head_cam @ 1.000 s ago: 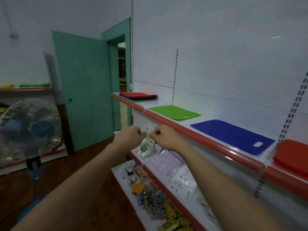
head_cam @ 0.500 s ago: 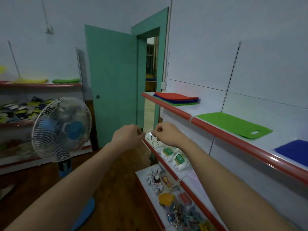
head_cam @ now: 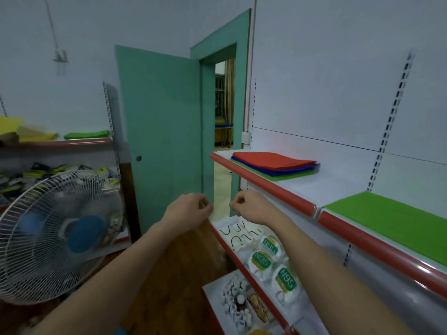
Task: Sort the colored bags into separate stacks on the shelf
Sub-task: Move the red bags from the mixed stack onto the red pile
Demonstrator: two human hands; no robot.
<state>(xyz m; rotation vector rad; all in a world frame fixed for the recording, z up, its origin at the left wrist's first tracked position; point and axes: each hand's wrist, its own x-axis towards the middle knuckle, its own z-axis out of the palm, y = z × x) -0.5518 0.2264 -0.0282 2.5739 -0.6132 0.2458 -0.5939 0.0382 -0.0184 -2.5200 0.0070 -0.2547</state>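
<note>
1. Both forearms reach forward from the lower edge of view, roughly level, wrists close together in front of the open door (head_cam: pixel 164 131).
2. Left hand (head_cam: pixel 191 210): fingers curled in, thumb against fingertips, back of hand facing up and left. No object visible in it; clenched, empty as far as the view shows.
3. Right hand (head_cam: pixel 250 205): same pose mirrored, fingers curled toward the palm, thumb tip meeting forefinger. Nothing visible between the fingers.
4. The hands are near each other with a small gap between them, level with the front lip of the top shelf (head_cam: pixel 273 189), touching neither shelf nor bags.
5. Mixed stack (head_cam: pixel 273 163) at the far end of the top shelf: red bags on top, blue below, green at the bottom, edges fanned slightly.
6. Green bag (head_cam: pixel 391 218) lies flat alone on the same shelf, nearer the camera, well apart from the mixed stack.
7. Lower shelf under the right forearm holds white N95 packs (head_cam: pixel 262 259) in a row.
8. Fan (head_cam: pixel 55 235) stands at left on the floor.
9. Far rack (head_cam: pixel 72 142) at left carries yellow and green bags.
</note>
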